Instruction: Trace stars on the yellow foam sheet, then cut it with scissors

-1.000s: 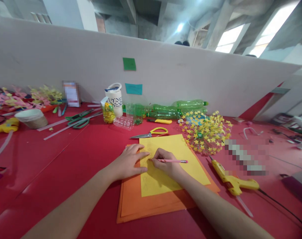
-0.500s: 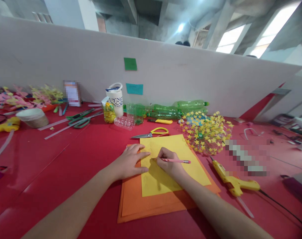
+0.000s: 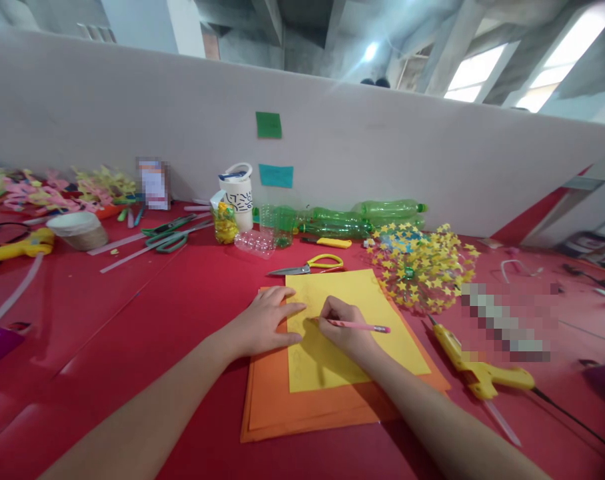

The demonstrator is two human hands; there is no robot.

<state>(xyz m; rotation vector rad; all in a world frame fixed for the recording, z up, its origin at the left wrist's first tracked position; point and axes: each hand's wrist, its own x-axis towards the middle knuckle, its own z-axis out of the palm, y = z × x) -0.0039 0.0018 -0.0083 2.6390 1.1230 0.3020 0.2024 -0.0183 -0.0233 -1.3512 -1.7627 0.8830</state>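
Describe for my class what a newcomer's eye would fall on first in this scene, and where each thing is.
Probably the bright yellow sheet, lying on orange sheets on the red table; the left hand spreads over its left edge while the right hand holds a pink pencil to it. Next might come the cluster of yellow stars beyond its right side, with a yellow glue gun lying nearer the viewer.

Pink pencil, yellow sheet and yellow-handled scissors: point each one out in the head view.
Pink pencil (image 3: 360,326): head view, on the shaft between the fingers and the eraser end.
Yellow sheet (image 3: 342,368): head view, on its bare lower part.
Yellow-handled scissors (image 3: 308,268): head view, where blades meet handles.
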